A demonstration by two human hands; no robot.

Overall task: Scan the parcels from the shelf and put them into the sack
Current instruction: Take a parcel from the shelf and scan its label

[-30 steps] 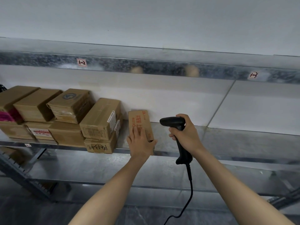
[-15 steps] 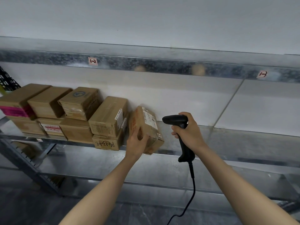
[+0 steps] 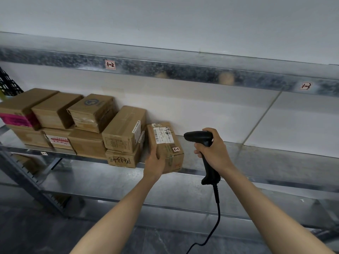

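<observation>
On the left part of the metal shelf (image 3: 266, 158) a stack of brown parcels (image 3: 88, 129) is kept, two layers high. Just right of it, at the shelf's front edge, a labelled parcel (image 3: 166, 143) is gripped by the left hand (image 3: 155, 163), fingers curled round its lower left corner; contact with the shelf cannot be told. Further right, before the shelf, a black scanner (image 3: 199, 137) is held by the right hand (image 3: 215, 153), fingers wrapped tight round the handle, head turned towards the parcel.

Matt brown cardboard parcels (image 3: 126, 136) with glossy tape, mottled galvanised metal shelf (image 3: 275, 158), matt black plastic scanner (image 3: 205, 149)
</observation>
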